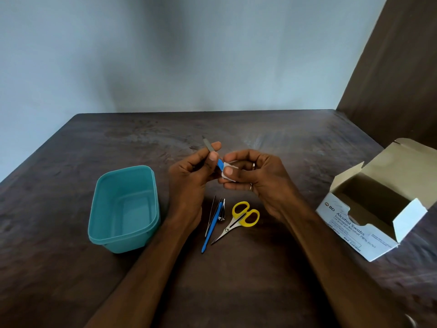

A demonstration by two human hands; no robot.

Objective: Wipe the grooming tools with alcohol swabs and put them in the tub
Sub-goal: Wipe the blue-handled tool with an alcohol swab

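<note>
My left hand (189, 176) pinches a nail file (208, 146) with a grey metal blade and a blue handle, held above the table's middle. My right hand (255, 176) presses a small white alcohol swab (226, 175) around the file's blue handle end. A teal plastic tub (123, 207) stands empty at the left of my hands. Below my hands lie metal tweezers (210, 216), a blue-handled tool (212, 227), a nail clipper (221, 210) and yellow-handled scissors (238, 220).
An open white box of alcohol swabs (369, 216) sits at the right on the dark wooden table (71, 162). A pale wall stands behind the table and a dark panel rises at the far right.
</note>
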